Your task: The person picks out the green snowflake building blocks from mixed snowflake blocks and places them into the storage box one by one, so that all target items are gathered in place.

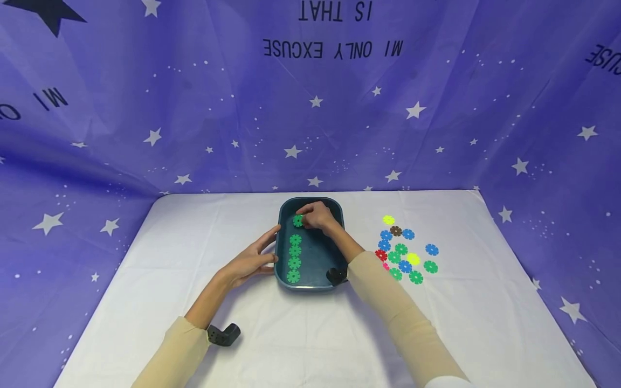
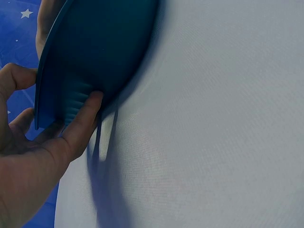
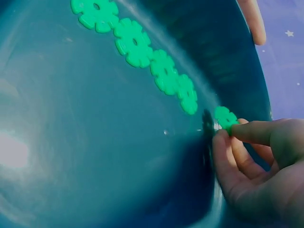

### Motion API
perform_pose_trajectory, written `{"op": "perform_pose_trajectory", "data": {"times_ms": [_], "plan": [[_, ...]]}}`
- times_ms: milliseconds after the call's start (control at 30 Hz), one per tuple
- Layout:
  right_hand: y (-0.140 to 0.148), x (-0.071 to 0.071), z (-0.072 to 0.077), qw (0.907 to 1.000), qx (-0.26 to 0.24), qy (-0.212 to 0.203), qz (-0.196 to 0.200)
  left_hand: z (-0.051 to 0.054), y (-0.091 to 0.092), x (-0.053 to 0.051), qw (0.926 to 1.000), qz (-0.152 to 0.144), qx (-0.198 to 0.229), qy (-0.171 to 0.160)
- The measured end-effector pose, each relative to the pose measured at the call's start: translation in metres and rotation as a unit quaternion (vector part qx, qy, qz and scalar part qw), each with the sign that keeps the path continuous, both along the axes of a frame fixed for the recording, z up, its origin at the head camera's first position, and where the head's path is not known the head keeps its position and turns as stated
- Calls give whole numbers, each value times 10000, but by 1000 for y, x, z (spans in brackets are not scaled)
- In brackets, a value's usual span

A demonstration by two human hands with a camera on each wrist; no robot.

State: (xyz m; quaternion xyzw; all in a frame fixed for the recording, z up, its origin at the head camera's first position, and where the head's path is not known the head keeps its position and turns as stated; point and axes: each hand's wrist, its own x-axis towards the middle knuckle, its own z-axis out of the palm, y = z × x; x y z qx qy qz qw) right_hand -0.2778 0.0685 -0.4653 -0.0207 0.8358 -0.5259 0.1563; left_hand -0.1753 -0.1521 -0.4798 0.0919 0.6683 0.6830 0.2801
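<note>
A dark teal tray [image 1: 315, 286] sits on the table, holding a column of several green notched plastic discs [image 1: 294, 263] along its left side. My right hand [image 1: 317, 215] is over the tray's far end and pinches another green disc [image 3: 224, 118] between thumb and fingertips. In the right wrist view that disc is near the tray wall, just past the end of the row; whether it touches the floor I cannot tell. My left hand [image 1: 247, 264] spreads along the tray's left side, its fingertips touching the outer wall and rim [image 2: 39, 95].
Right of the tray, loose notched discs lie scattered on the white cloth: green [image 1: 415, 277], blue [image 1: 432, 249], yellow [image 1: 388, 220], brown [image 1: 395, 231] and red [image 1: 380, 255]. A purple star-patterned curtain [image 1: 310, 124] stands behind the table and along both sides.
</note>
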Motion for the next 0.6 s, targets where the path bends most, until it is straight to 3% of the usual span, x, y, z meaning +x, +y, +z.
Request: {"op": "perform_pose_trajectory", "data": {"times_ms": [167, 300, 600], "plan": [[-2, -1, -6, 9991, 416, 64, -32, -1, 0, 0, 10000, 5, 7, 0], [-3, -1, -8, 9990, 446, 50, -33, -2, 0, -1, 10000, -10, 5, 21], [-6, 1, -9, 9963, 768, 258, 281, 0, -1, 1, 10000, 14, -43, -20]]}}
